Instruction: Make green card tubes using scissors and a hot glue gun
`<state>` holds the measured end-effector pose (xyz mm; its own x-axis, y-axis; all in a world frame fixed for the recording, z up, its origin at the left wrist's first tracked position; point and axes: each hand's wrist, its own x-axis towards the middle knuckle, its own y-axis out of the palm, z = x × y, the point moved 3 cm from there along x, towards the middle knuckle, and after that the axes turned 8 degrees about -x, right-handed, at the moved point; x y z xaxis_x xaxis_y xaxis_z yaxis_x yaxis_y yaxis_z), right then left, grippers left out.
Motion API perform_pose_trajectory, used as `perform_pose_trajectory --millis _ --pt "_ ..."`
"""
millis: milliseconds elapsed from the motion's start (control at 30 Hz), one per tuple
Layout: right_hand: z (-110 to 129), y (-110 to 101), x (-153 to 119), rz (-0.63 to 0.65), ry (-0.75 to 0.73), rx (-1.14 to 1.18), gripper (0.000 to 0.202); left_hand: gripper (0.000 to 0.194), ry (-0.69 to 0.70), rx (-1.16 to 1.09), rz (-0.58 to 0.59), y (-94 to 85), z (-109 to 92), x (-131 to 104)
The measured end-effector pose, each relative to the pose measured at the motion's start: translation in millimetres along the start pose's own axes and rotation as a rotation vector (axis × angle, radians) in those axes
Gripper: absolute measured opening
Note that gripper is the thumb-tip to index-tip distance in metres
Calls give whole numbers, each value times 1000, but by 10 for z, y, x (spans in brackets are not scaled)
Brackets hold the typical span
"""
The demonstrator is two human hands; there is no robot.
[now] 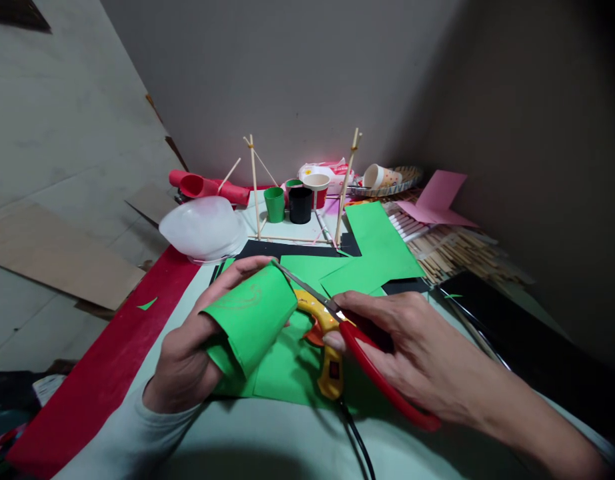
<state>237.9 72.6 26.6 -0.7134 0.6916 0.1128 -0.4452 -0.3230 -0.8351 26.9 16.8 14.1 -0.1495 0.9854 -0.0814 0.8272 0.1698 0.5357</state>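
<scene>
My left hand [182, 360] is wrapped round a rolled piece of green paper [255, 310], curled like a cup, with a faint scribble on its side. In my right hand [412, 340] is a pair of scissors with red handles [375, 370]. The scissor blades point to the left and their tips touch the upper edge of the green roll. Under the scissors a yellow glue gun [331, 370] with an orange trigger lies on green sheets [287, 380]. Its black cord runs toward the front.
A stick frame [253, 187] stands behind, around a green cup [274, 205] and a black cup [300, 205]. Left are red rolls [207, 187] and a whitish translucent oval [202, 227]. At right are bundled sticks [462, 250], folded pink paper [440, 197] and a black sheet [517, 327].
</scene>
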Motion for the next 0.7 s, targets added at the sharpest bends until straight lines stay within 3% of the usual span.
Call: perform_pose_trajectory --millis 133,333,533,700 --pt "-9 -16 11 -7 -4 28 28 53 131 80 138 -52 -32 60" --pt "-47 -54 1 -74 -5 40 29 66 170 164 104 -110 -76 51" --pt "-27 -90 12 -49 -10 -42 28 62 173 209 3 -59 -111 27" --pt "5 -62 15 -39 -9 -45 26 46 150 246 100 -89 -47 81"
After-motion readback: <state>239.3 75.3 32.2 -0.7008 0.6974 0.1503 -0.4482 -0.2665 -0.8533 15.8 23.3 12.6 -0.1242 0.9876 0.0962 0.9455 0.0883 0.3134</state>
